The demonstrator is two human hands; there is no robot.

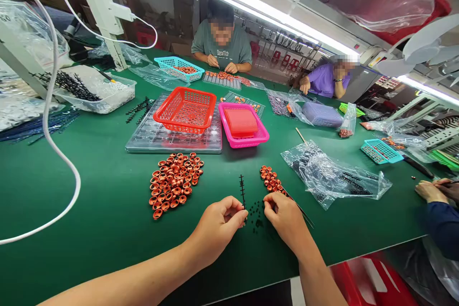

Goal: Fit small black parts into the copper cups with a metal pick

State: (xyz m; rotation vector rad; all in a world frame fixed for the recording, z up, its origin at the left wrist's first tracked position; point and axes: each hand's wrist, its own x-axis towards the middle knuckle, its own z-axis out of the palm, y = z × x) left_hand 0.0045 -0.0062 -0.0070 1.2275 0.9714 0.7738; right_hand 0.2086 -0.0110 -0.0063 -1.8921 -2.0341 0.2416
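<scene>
My left hand [218,227] is closed in a pinch on the lower end of a thin black plastic sprue strip [243,190] that stands up from the green table [103,186]. My right hand [285,217] is closed too, fingers curled just right of the strip over a scatter of tiny black parts [256,215]; what it pinches is too small to name. A large pile of copper-coloured rings [174,182] lies left of my hands. A smaller pile of the same rings [271,179] lies just beyond my right hand.
A red basket [185,114] sits on clear trays [143,138], beside a pink basket [241,126]. A clear bag of black strips [333,174] lies right. A white cable [59,153] loops left. Two people work across the table; another person's hands [435,191] rest at right.
</scene>
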